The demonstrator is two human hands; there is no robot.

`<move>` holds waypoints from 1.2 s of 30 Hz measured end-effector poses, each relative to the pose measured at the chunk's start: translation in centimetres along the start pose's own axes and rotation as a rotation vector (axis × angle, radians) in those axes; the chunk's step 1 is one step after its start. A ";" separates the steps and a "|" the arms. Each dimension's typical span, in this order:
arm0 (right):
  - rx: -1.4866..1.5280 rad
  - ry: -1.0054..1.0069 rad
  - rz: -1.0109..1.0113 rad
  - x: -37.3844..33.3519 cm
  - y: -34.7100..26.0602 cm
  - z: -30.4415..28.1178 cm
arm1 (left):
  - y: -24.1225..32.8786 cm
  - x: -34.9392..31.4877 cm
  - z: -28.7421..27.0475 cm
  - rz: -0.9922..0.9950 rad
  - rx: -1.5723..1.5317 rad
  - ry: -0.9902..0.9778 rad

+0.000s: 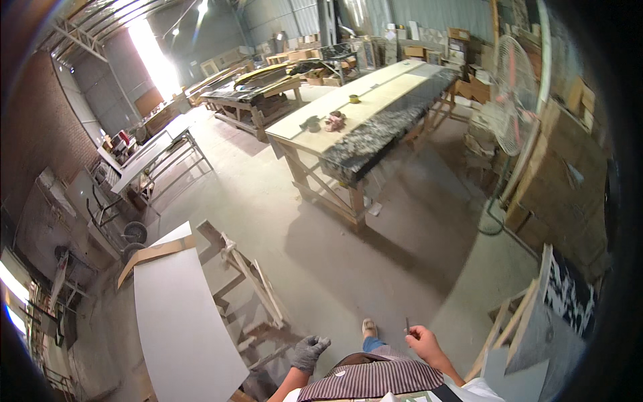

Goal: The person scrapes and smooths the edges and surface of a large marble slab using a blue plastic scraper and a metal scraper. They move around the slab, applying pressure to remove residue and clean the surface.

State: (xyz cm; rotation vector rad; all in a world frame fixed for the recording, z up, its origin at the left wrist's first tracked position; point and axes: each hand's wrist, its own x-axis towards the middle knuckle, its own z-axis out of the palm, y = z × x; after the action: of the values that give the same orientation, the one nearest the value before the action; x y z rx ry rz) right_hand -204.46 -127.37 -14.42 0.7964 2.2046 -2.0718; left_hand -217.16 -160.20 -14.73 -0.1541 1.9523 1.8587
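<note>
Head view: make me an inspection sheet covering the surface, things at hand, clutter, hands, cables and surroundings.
Surface: long table, pale top, black-and-white slab along its right side.
Things: thin stick, upright, kind unclear; white panel at left, cardboard strip across it.
Clutter: crumpled pink cloth and small yellow tub on the table.
Hands: right hand pinches the stick; left hand wears a grey glove, grip unclear.
Cables: dark cable or hose curving along the floor at right.
Surroundings: fan at right, brick wall at left.
</note>
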 end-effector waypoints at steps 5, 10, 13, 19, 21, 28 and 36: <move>-0.260 -0.216 -0.113 15.3 -9.9 4.5 | 6.5 7.8 -0.9 -0.071 -0.075 0.127; -0.353 -0.490 -0.183 28.0 -20.7 10.8 | 8.5 15.1 -4.3 -0.130 -0.211 0.280; -0.237 -0.550 -0.196 34.6 -23.0 15.6 | 8.4 20.3 -8.1 -0.125 -0.139 0.323; -0.260 -0.515 -0.145 46.8 -25.5 23.5 | 12.1 34.7 -15.7 -0.113 -0.383 0.365; -0.247 -0.469 -0.139 50.8 -26.9 26.2 | 13.7 40.8 -19.3 -0.112 -0.508 0.341; -0.179 -0.341 -0.167 65.6 -35.1 35.0 | 26.1 60.4 -28.1 0.045 -0.465 0.177; -0.056 -0.265 -0.190 88.0 -41.1 46.7 | 29.6 80.6 -40.6 0.050 -0.286 0.266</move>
State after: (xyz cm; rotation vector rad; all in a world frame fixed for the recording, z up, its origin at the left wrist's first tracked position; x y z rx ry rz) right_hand -311.42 -140.05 -12.43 0.2969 2.2520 -2.0407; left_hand -310.11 -179.53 -18.25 -0.4648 1.8553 2.2417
